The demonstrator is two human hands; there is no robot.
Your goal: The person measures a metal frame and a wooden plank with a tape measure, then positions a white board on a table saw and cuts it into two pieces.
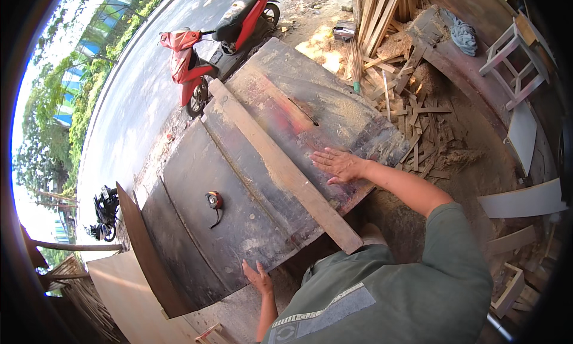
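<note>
My right hand (340, 165) lies palm down on the dark, dusty worktable (197, 177), fingers stretched out, just right of a long wooden plank (274, 159). The plank runs across the table, and its near end juts past the front edge by my body. Beside that edge, to the left of the plank, my left hand (258, 279) is open with fingers apart; whether it touches the table I cannot tell. A red and black tape measure (214, 200) with a dark strap rests on the left part of the table. Beyond my right hand lies a thin dark stick-like piece (305, 112).
A curved brown board (146, 254) stands along the table's left side. Scrap wood (433, 123) and a broom (356, 75) are piled at the right, near a white stool (516, 63). A red scooter (191, 63) is parked beyond the far edge.
</note>
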